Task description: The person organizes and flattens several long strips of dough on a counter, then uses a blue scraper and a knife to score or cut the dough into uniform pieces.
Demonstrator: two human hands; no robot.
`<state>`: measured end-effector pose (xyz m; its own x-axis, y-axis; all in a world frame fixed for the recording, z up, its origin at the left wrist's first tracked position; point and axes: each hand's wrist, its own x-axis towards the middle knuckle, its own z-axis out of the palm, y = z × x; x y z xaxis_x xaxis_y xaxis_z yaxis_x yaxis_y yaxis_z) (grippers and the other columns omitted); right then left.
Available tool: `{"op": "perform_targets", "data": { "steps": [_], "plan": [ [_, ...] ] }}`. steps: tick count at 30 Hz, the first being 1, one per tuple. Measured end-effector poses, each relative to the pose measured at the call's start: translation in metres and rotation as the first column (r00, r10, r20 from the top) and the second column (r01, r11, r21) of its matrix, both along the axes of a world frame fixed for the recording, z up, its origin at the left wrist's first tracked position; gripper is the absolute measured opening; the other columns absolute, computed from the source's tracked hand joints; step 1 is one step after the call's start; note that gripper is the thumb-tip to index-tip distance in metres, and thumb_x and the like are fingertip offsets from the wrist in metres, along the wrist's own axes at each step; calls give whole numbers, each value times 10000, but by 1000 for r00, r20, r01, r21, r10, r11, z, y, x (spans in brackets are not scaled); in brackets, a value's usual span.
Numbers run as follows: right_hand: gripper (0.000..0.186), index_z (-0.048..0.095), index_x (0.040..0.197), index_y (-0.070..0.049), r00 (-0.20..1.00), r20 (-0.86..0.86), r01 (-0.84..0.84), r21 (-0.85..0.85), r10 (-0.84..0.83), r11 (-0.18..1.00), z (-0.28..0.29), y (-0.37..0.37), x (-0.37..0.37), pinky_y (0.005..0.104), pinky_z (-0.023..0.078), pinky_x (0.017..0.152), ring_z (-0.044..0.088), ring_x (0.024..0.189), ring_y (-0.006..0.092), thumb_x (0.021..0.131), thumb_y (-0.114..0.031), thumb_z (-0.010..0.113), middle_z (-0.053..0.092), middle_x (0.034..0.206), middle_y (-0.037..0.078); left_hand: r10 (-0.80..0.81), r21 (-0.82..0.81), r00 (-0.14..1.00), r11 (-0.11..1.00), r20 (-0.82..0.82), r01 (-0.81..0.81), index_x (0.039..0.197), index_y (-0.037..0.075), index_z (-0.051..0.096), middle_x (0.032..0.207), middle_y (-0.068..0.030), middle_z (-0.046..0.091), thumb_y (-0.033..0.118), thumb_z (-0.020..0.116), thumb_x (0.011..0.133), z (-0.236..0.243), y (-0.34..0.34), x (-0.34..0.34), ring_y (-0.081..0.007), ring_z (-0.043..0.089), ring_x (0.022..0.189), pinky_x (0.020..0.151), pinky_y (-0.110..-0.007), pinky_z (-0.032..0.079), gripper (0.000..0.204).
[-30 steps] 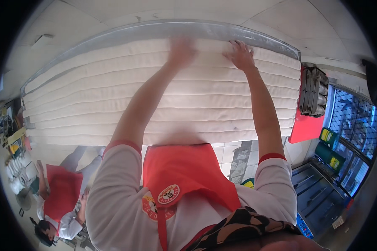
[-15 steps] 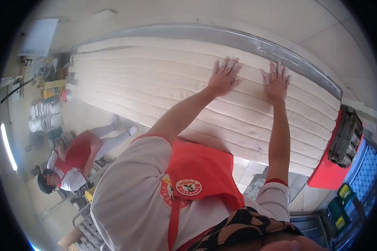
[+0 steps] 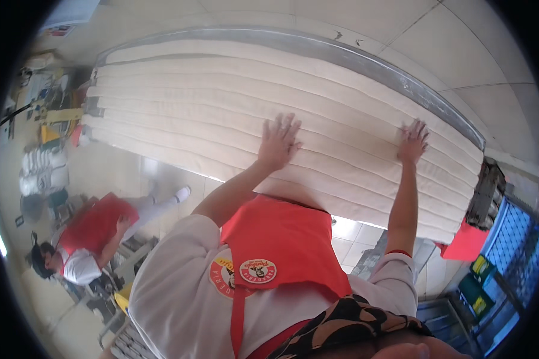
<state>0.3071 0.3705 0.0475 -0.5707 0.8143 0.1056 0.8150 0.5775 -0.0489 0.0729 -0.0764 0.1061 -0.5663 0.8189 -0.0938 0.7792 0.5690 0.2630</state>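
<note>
long pale dough strips (image 3: 209, 113) lie side by side, pressed close together, along the length of a tabletop (image 3: 395, 76) and cover most of it; the grey metal edge shows as a band along the far side, with whitish smears on it toward the right. narrow dark lines mark the seams between the strips, and near the far left one seam gapes a little wider.

the left hand (image 3: 280, 142) is open and palm down over the strips near the middle of their length, fingers spread and pointing away from the body. the right hand (image 3: 413, 142) is open too, fingers spread, palm down farther along to the right and nearer the far edge. both seem to rest on the dough (how hard they press, i cannot tell), and neither grips anything.

the person's red apron (image 3: 281, 239) comes right up to the near side of the strips. just beyond the right end are dark metal tins (image 3: 486, 191) with a red panel (image 3: 466, 240) below them, and green containers (image 3: 481, 287) near a meshed window (image 3: 510, 230). off to the left, well apart, is a co-worker (image 3: 99, 222) in a red apron and dark cap.
</note>
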Motion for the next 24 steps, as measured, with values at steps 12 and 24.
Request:
{"op": "perform_targets", "data": {
  "steps": [12,24],
  "plan": [
    [853,185,1677,-102,927,97,-342,-175,362,923,42,-355,-142,662,75,1258,106,1604,422,1022,-538,516,150,1746,163,9,39,997,999,74,-12,1650,218,313,1752,-65,176,490,532,1024,9,-128,-80,-360,150,1608,1260,-666,67,716],
    [859,220,1667,-154,910,46,-380,-307,412,873,63,-207,-336,681,175,1234,219,1585,367,1005,-604,533,242,1722,114,-48,77,989,996,143,37,1649,256,309,1755,-54,166,458,583,1015,11,-160,-91,-383,136,1607,1256,-668,92,720]
  ]
}}
